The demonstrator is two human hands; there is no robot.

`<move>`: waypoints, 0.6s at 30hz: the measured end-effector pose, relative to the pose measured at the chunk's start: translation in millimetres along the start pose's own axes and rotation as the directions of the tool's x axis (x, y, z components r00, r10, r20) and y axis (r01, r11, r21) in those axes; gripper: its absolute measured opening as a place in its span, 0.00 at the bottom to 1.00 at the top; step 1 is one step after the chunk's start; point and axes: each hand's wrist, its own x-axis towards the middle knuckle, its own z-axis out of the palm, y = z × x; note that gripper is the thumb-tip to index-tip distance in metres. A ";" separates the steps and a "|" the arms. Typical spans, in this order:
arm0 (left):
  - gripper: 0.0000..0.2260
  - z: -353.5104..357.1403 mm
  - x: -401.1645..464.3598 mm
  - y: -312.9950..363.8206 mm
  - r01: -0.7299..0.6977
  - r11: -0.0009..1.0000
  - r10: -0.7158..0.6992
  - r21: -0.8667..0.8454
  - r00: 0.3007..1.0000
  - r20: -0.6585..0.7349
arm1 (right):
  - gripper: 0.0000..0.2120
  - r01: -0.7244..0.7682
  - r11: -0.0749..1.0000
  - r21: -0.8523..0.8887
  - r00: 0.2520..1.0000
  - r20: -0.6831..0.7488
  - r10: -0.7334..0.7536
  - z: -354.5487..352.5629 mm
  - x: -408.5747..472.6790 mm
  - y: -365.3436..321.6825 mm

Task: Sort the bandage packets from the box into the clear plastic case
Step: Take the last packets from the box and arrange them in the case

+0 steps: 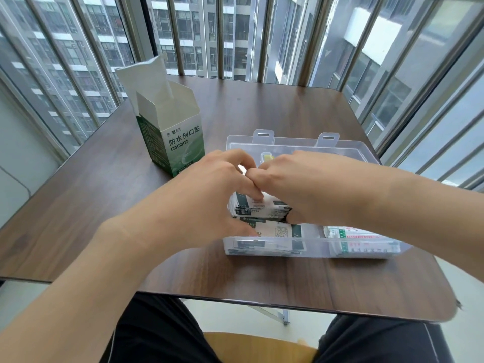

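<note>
Both hands met over the clear plastic case (311, 248), which sat open on the dark wooden bench (275, 108), its lid laid flat behind it. The left hand (217, 184) had its fingers curled down onto a stack of bandage packets (262, 209) held just above the case's left part, thumb at the near side of the stack. The right hand (296, 179) gripped the same stack from the right, its fingers wrapped under and around the far end, knuckles touching those of the left hand. Below the stack, more white-and-green packets (277, 231) already lay flat in the case, against its front wall. In the right part of the case lay a packet with red and green print (364, 238). The green and white box (172, 142) stood upright on the bench to the left of the case, its top flaps open
</note>
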 end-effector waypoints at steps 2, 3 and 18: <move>0.21 -0.4 -0.4 0.6 0.005 1.000 -0.005 0.006 1.000 0.007 | 0.21 -0.013 0.999 0.034 1.000 -0.019 0.013 0.8 1.2 1.0; 0.21 -0.9 -0.2 0.7 0.010 1.000 -0.010 0.006 1.000 0.014 | 0.20 -0.020 0.998 0.063 0.999 -0.029 0.022 1.6 2.1 1.8; 0.15 -3.4 -0.5 5.3 0.057 0.998 -0.057 0.034 0.998 0.013 | 0.05 -0.476 0.634 0.609 0.877 0.274 0.395 -0.7 -36.0 -1.2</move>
